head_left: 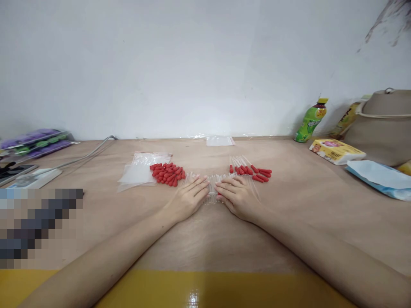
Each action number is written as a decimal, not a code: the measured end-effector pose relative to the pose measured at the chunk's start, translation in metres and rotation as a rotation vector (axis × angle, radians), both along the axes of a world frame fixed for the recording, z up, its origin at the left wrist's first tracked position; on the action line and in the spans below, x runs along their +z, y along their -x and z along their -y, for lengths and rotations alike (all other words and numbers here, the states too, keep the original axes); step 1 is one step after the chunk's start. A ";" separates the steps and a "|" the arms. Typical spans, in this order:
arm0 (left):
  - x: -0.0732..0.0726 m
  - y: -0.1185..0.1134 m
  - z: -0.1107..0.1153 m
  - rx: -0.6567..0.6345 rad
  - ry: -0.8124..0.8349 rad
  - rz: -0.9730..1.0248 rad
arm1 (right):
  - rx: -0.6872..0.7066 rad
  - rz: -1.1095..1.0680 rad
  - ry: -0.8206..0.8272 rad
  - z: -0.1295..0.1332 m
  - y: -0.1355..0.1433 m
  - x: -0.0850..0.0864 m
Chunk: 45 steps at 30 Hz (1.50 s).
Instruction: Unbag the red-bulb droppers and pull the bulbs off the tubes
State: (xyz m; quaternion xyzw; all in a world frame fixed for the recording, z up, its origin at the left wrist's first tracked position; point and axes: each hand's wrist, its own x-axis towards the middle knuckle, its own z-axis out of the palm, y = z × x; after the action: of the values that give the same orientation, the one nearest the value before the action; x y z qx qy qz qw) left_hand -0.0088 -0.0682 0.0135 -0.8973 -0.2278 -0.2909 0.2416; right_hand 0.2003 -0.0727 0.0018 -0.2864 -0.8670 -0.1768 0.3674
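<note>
Both palms face down over a row of thin clear tubes (212,184) lying on the table. My left hand (192,196) rests with its fingers stretched out over the tubes' left part. On their right part lies my right hand (237,196), fingers also extended; a bit of red shows by its fingertips. A heap of red rubber bulbs (167,173) sits just left of and beyond my left hand. Past my right hand are several droppers (245,169), clear tubes with red bulbs on their ends. What lies beneath the palms is hidden.
Plastic bags (136,173) lie behind the left heap, and another bag (220,141) by the wall. At left are a power strip (40,177) with a cable and packs of purple items (38,141). A green bottle (311,119), tissue pack (337,150) and beige bag (382,128) stand right.
</note>
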 end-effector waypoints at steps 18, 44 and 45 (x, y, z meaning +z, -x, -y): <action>-0.002 0.000 0.002 -0.121 -0.018 0.013 | 0.165 0.074 -0.215 -0.002 -0.003 -0.001; -0.006 0.011 0.005 -0.191 0.173 0.111 | 0.199 0.174 -0.342 -0.001 -0.026 0.009; -0.005 0.014 0.005 -0.183 0.165 0.125 | 0.193 0.151 -0.328 -0.002 -0.030 0.009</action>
State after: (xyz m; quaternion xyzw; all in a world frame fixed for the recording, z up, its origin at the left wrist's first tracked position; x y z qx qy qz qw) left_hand -0.0226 -0.0729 0.0083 -0.9113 -0.1828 -0.3474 0.1245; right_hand 0.2307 -0.0705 0.0106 -0.1241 -0.8751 -0.3006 0.3583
